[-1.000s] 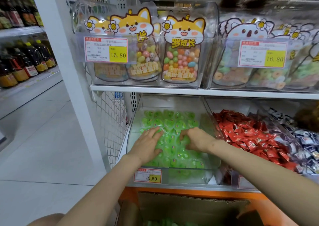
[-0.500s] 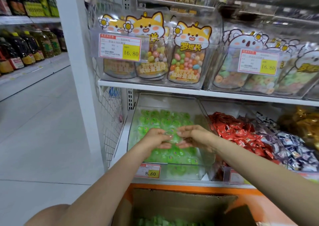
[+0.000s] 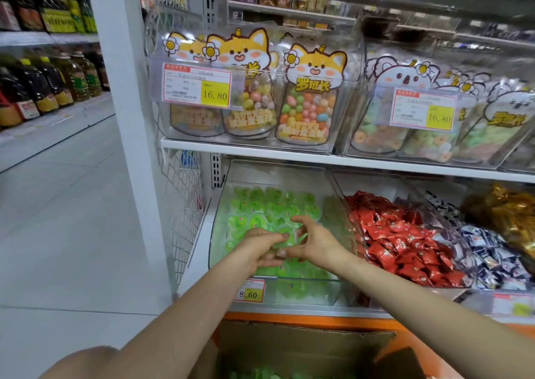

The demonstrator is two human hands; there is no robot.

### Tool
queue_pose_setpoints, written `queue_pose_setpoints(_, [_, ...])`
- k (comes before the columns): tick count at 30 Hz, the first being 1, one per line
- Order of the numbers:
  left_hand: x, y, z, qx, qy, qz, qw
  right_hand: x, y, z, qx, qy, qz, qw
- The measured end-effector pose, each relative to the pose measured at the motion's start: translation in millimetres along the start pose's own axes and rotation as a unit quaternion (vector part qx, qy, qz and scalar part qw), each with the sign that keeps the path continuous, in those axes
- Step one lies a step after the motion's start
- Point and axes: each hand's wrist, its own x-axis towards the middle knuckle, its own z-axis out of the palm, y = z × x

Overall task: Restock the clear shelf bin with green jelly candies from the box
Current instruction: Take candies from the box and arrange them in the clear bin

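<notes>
The clear shelf bin [image 3: 220, 222] on the lower shelf holds a layer of green jelly candies [image 3: 269, 208]. Both hands hover just above the front half of the pile, fingertips nearly touching. My left hand [image 3: 257, 248] has its fingers stretched toward the right. My right hand [image 3: 312, 242] is spread with curled fingers. A green candy shows between the two hands; I cannot tell whether either hand holds it. The open cardboard box [image 3: 304, 347] sits below the shelf, with more green candies [image 3: 260, 375] at the frame's bottom edge.
Next to the clear shelf bin on the right are red wrapped candies [image 3: 405, 239], then blue-white ones [image 3: 492, 260] and gold ones [image 3: 512, 216]. The shelf above [image 3: 289, 153] carries bins of candy bags. A white post [image 3: 130, 118] and wire grid stand left; an aisle with oil bottles [image 3: 43, 89] lies beyond.
Both hands have lifted off the candy pile, where they lay flat, and drawn together above it. The view has shifted a little leftward and upward.
</notes>
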Motion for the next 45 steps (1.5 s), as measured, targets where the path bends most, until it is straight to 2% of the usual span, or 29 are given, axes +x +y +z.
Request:
queue_pose_setpoints(5, [1.8,-1.3,3.4,0.030,0.006,0.032,0.999,3.6,0.9,0.9,-0.102,0.023,-0.040,0.994])
queue_pose_setpoints(11, [3.8,11.6,-7.5,0.160,0.023,0.089,0.983,19.8,3.3,-8.1,-0.081,0.035,-0.008,0.996])
queue_pose_setpoints(16, [4.4,8.8,-3.9,0.105,-0.014,0.060,0.993,20.4,5.7,-3.7,-0.045,0.036,0.006,0.998])
queue_pose_setpoints(20, [11.5,5.7,-5.6,0.060,0.057,0.079,0.993,10.2,6.2,-13.6,-0.157,0.008,0.026,0.987])
queue_pose_setpoints(23, [12.9,8.7,-12.9,0.093,0.064,0.076,0.991,6.3,0.8,-29.8,-0.191,-0.008,-0.062,0.980])
queue_pose_setpoints(26, [11.8,8.7,-12.7,0.148,0.022,0.060,0.987,6.5,-3.2,-31.0,-0.195,-0.082,-0.160,0.964])
queue_pose_setpoints(29, [12.5,5.6,-9.8,0.174,0.016,0.061,0.983,9.0,-0.2,-23.8,-0.239,-0.070,-0.161,0.955])
queue_pose_setpoints(35, [12.7,10.7,-12.1,0.207,0.006,0.114,0.972,11.3,-5.6,-23.0,-0.254,-0.054,-0.151,0.954])
queue_pose_setpoints(37, [12.4,13.8,-13.6,0.283,0.060,0.185,0.939,14.6,-7.1,-23.5,-0.286,-0.023,-0.125,0.950])
queue_pose_setpoints(40, [14.4,15.3,-22.6,0.425,0.200,0.338,0.816,25.8,-3.1,-21.5,-0.308,0.017,-0.093,0.947])
queue_pose_setpoints(42, [20.0,11.9,-29.9,0.508,0.198,0.367,0.754,32.8,1.5,-18.0,-0.320,0.026,-0.078,0.944])
queue_pose_setpoints(45, [30.8,3.2,-34.1,0.598,0.146,0.343,0.709,39.2,6.9,-10.4,-0.313,0.043,-0.070,0.946])
